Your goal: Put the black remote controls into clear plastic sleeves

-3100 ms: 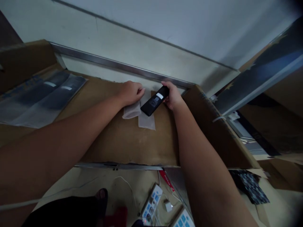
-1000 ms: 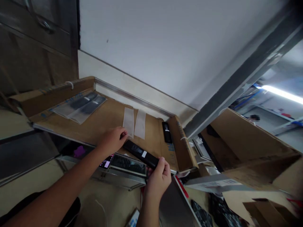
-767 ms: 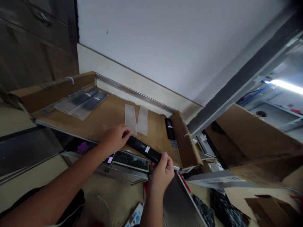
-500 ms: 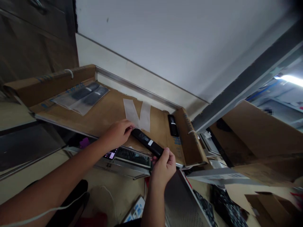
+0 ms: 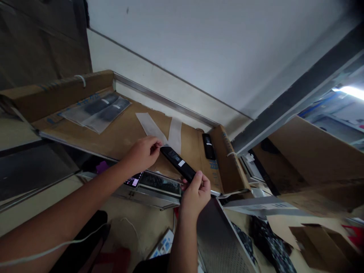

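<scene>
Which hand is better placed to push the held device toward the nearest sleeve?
Probably the right hand: it grips the near end of the held device, whose far end faces the nearest sleeve. The left hand seems busy pinching that sleeve's edge.

Black with white rectangle on device [image 5: 178,163], centre | same black and white on second device [image 5: 209,146], right of centre | milky white on sleeve [image 5: 151,126] and second sleeve [image 5: 175,135], mid-frame | brown with blue print on cardboard [image 5: 192,143] | pale grey on wall [image 5: 184,45], top | dark with pale mottling on bundle [image 5: 273,242], lower right
</scene>
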`<state>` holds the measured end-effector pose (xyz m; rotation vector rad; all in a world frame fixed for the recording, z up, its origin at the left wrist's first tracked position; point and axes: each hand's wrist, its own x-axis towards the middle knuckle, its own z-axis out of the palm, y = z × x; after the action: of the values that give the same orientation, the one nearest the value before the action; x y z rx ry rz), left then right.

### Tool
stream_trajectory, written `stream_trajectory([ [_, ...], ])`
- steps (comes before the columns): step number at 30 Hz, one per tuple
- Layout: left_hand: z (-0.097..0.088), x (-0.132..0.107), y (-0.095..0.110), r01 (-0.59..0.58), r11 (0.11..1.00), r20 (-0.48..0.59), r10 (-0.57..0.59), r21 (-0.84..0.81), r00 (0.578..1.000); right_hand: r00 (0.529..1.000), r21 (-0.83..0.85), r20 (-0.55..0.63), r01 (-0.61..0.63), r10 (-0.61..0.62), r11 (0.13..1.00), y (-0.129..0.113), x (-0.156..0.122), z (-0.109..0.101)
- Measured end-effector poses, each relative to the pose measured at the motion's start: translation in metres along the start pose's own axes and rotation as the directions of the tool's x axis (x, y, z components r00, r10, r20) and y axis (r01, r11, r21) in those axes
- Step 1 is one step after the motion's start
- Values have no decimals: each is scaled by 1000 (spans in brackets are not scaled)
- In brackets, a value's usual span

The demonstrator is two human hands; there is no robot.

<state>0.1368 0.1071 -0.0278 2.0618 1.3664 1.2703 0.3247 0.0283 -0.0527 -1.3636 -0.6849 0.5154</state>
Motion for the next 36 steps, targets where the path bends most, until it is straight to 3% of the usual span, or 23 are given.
stream_trajectory([
  [18,4,5,1,60,989,-74,-51,134,996,975,-33,216,58,-49,998,-2,-22,10],
  [26,1,-1,6,-86,994,-48,89,67,995,959,47,282,-19,5,999,-4,-26,15],
  [31,2,-5,10,-221,975,-1,221,-38,975,904,132,426,-103,38,986,-7,-30,22],
  [36,2,-6,11,-215,969,22,219,-124,975,792,150,610,-133,14,980,-12,-35,22],
])
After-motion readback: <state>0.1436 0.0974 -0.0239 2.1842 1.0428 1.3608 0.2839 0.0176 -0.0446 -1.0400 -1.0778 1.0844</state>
